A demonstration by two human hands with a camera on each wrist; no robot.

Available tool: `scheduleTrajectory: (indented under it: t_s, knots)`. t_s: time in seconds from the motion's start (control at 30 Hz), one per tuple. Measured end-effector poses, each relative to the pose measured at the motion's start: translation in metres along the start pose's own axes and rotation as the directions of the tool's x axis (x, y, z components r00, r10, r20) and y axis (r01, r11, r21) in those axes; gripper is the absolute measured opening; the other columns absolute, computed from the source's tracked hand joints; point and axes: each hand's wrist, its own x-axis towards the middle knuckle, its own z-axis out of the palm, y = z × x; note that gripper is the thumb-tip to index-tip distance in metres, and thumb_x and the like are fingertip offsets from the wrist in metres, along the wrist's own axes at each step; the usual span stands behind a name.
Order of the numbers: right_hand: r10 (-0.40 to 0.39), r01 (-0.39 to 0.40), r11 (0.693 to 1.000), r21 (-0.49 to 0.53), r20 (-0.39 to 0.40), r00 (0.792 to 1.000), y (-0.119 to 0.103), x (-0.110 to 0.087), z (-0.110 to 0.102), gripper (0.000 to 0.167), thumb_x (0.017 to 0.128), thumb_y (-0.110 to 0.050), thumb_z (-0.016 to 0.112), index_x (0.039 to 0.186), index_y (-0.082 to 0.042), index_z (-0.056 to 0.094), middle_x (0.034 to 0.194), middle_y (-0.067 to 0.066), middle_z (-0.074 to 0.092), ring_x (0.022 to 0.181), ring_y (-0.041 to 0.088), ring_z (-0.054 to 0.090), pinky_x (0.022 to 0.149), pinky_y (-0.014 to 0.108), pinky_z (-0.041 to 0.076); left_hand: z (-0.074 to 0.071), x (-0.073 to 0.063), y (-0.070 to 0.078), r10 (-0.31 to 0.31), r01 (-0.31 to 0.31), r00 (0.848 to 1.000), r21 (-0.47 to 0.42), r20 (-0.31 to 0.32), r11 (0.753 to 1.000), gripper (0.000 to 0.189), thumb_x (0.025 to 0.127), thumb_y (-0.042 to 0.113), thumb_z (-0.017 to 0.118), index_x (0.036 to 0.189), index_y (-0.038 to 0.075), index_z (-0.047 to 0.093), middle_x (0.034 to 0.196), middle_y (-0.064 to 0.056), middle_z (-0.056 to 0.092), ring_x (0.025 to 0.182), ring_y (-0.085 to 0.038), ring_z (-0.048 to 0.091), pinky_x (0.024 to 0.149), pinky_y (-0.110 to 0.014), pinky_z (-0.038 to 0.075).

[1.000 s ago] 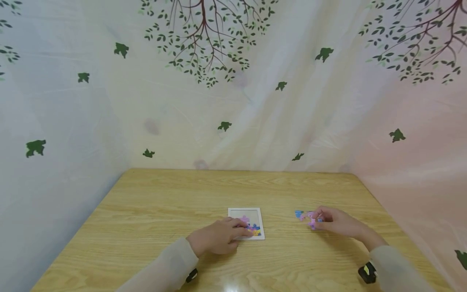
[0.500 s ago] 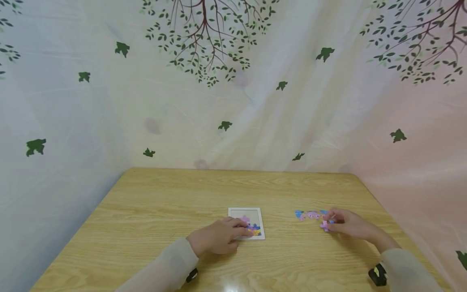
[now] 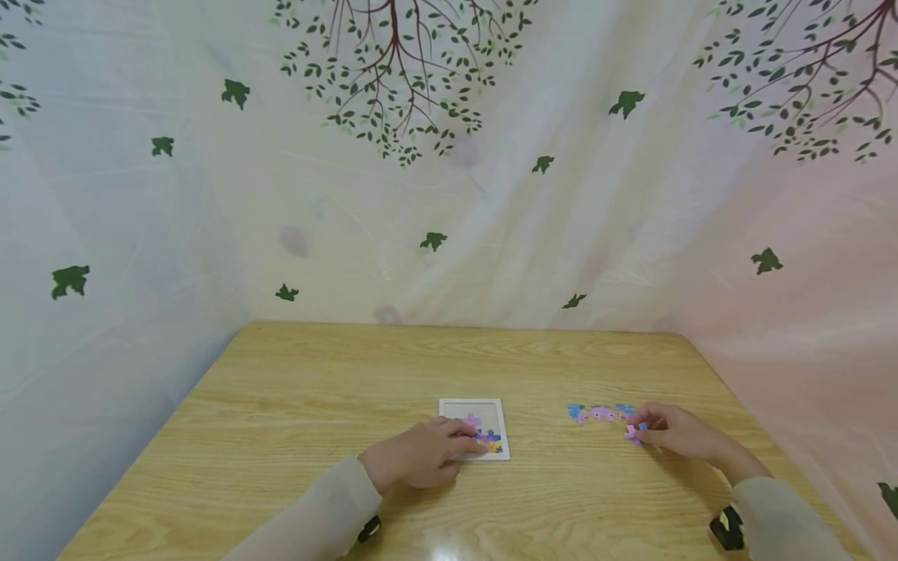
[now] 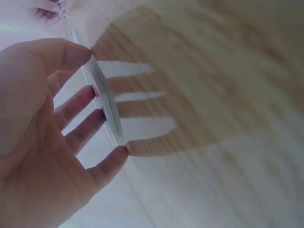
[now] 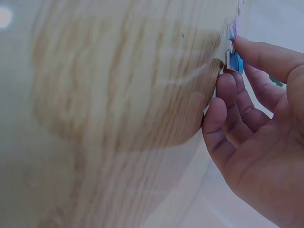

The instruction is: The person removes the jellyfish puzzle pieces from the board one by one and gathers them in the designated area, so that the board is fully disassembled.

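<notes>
My left hand (image 3: 421, 454) rests over the near left part of a small white puzzle frame (image 3: 470, 401), fingers spread across it. Seen from the left wrist, thumb and fingertips touch the frame's edge (image 4: 107, 97). Joined pink, blue and yellow pieces (image 3: 494, 442) fill part of the frame's near side, partly under the fingers. To the right, my right hand (image 3: 677, 432) pinches a pink and blue puzzle piece (image 3: 634, 434) low over the table. Its remaining fingers curl near the tabletop in the right wrist view. Just beyond lies a row of loose puzzle pieces (image 3: 601, 413).
The wooden table (image 3: 316, 374) reaches back to a pale curtain (image 3: 351, 234) printed with branches and green birds. Curtain also hangs along both sides. Black wrist devices (image 3: 726, 528) sit under the cuffs.
My right hand has moved to the right with the puzzle piece, uncovering more of the loose row, and has shifted only slightly since half a second ago. The left hand has stayed put.
</notes>
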Motion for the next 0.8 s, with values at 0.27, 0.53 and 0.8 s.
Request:
scheduleTrajectory:
  t_s: [0.27,0.53,0.8]
  knots:
    - [0.007,-0.007,1.000,0.013,-0.004,1.000,0.0006,0.0010,0.0017,0.020,0.100,-0.009,0.065,0.115,0.005,0.063,0.102,0.012,0.064,0.084,0.017,0.058,0.065,0.026,0.051,-0.0013,-0.0015,0.0010,0.006,-0.006,1.000,-0.022,-0.011,1.000,0.047,0.102,0.013,0.059,0.148,0.025,0.059,0.150,-0.001,0.053,0.141,-0.023,0.048,0.115,-0.040,0.043]
    - [-0.007,0.006,0.999,0.032,0.019,1.000,-0.0002,0.0022,0.0015,0.020,0.102,-0.008,0.063,0.116,0.007,0.061,0.103,0.012,0.062,0.082,0.013,0.057,0.064,0.025,0.051,0.0010,-0.0023,-0.0014,0.042,-0.043,0.999,-0.016,-0.034,0.999,0.045,0.103,0.014,0.057,0.148,0.022,0.059,0.149,-0.004,0.054,0.140,-0.026,0.049,0.114,-0.042,0.044]
    - [-0.034,0.032,0.998,0.050,0.038,0.999,0.0005,0.0029,0.0016,0.018,0.103,-0.004,0.059,0.115,0.010,0.059,0.104,0.012,0.061,0.084,0.011,0.057,0.066,0.025,0.051,-0.0012,-0.0016,0.0008,-0.002,0.002,1.000,-0.031,-0.007,1.000,0.047,0.102,0.014,0.058,0.148,0.025,0.059,0.151,-0.001,0.052,0.141,-0.023,0.047,0.115,-0.041,0.043]
